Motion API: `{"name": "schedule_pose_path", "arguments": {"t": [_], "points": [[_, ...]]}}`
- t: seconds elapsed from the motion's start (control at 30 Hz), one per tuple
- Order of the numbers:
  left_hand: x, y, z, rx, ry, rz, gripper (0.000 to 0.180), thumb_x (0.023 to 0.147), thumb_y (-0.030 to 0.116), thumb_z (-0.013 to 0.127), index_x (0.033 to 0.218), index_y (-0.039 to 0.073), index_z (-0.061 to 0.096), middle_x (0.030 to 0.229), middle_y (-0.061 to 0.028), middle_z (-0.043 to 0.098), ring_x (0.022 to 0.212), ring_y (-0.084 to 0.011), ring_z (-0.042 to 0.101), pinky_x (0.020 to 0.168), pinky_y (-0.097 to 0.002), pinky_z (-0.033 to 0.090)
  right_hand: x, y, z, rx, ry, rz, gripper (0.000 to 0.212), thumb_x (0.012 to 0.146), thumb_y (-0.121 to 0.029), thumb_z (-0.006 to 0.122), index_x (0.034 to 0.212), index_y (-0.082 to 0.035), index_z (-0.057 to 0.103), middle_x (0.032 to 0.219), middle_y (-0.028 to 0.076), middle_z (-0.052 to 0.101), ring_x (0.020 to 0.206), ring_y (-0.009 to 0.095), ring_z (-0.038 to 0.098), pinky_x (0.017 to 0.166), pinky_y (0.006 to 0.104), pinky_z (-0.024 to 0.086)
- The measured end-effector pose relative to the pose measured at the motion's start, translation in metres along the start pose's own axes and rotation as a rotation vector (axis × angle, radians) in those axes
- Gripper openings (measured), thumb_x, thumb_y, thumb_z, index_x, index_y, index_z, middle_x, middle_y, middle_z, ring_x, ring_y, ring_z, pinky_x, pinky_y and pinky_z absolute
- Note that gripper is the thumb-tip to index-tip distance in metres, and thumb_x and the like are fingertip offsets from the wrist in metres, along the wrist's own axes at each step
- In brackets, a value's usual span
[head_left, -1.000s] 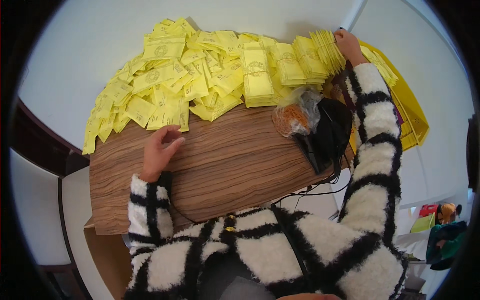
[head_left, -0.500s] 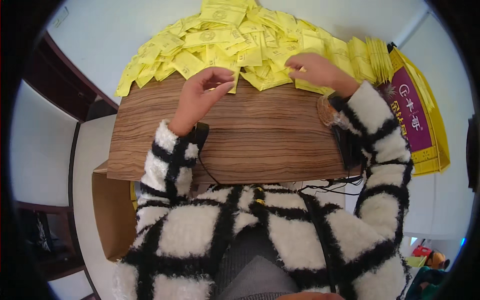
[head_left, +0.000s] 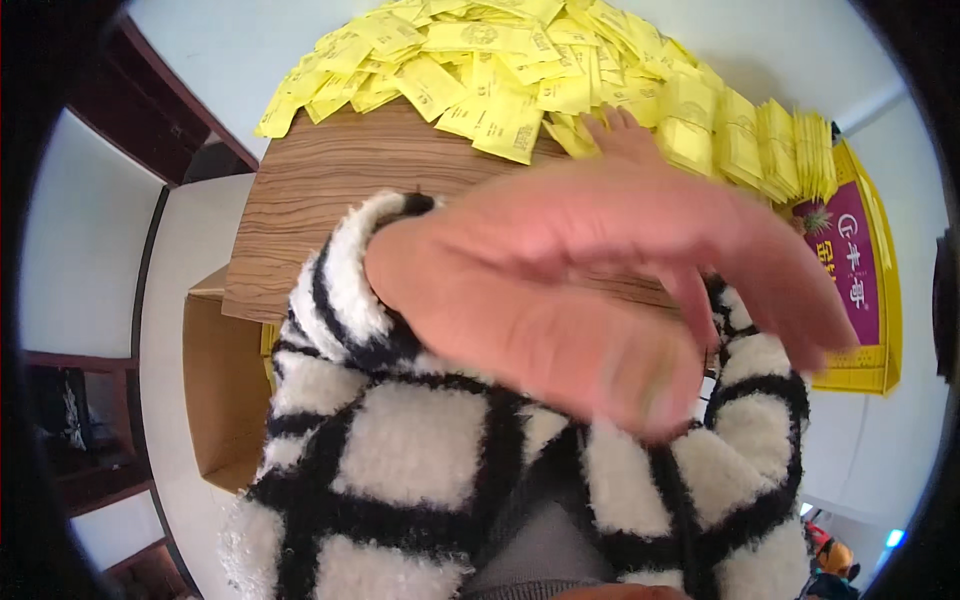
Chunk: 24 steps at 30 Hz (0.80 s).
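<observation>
My left hand [head_left: 560,230] is raised very close to the camera, over the table and my coat front. Its thumb and fingers are apart, and I see nothing held between them. Beyond it, my right hand [head_left: 628,145] shows only in part, with its fingers spread beside the pile of flat yellow packets [head_left: 480,38]. The rest of that hand is hidden behind the left one. Just right of its fingertips stands a banded stack of yellow packets [head_left: 690,115], with more upright stacks further right.
The wood-grain table [head_left: 310,200] stands against a white wall. On its right side is a yellow and purple printed box [head_left: 870,240]. An open brown carton [head_left: 225,390] sits on the floor at the left, with something yellow inside. My left hand blocks the view of the table's right part.
My left hand has come up from the table toward the camera and to the right, now covering much of the view. The view has shifted slightly, with my right hand still near the packets.
</observation>
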<state>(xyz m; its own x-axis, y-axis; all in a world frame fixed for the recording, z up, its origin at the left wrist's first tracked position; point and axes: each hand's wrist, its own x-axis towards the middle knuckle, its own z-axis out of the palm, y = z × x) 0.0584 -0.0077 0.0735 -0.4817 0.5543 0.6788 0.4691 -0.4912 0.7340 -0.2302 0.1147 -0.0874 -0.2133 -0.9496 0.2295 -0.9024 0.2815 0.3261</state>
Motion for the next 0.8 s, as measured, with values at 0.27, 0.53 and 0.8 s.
{"name": "schedule_pose_path", "arguments": {"t": [0.27, 0.53, 0.8], "points": [[-0.043, -0.004, -0.021, -0.043, 0.238, 0.049, 0.089, 0.09, 0.066, 0.057, 0.135, -0.011, 0.047, 0.125, -0.0243, 0.061, 0.106, -0.0344, 0.065, 0.092, -0.036, 0.05, 0.032, 0.003, -0.009, 0.031, -0.247, 0.165, 0.087, 0.077, -0.012, 0.067, 0.155, -0.017, 0.028, 0.152, 0.032, 0.031, 0.141, 0.048, 0.032, 0.114, 0.0493, 0.035], [-0.081, 0.005, -0.023, -0.074, 0.443, 0.039, 0.088, 0.089, 0.066, 0.056, 0.134, -0.01, 0.047, 0.124, -0.0253, 0.061, 0.106, -0.0356, 0.064, 0.092, -0.0379, 0.05, 0.07, 0.024, -0.01, 0.146, -0.462, 0.259, 0.111, 0.067, -0.005, 0.078, 0.158, -0.022, 0.017, 0.156, 0.033, 0.023, 0.143, 0.05, 0.026, 0.116, 0.0491, 0.033], [-0.072, 0.004, -0.029, -0.133, 0.449, 0.041, 0.087, 0.089, 0.066, 0.055, 0.134, -0.009, 0.047, 0.124, -0.0263, 0.061, 0.105, -0.0367, 0.064, 0.091, -0.0398, 0.049, 0.087, 0.006, -0.012, 0.079, -0.716, 0.297, 0.122, 0.06, 0.003, 0.082, 0.158, -0.022, 0.013, 0.157, 0.033, 0.017, 0.145, 0.049, 0.023, 0.115, 0.0493, 0.035]]}}
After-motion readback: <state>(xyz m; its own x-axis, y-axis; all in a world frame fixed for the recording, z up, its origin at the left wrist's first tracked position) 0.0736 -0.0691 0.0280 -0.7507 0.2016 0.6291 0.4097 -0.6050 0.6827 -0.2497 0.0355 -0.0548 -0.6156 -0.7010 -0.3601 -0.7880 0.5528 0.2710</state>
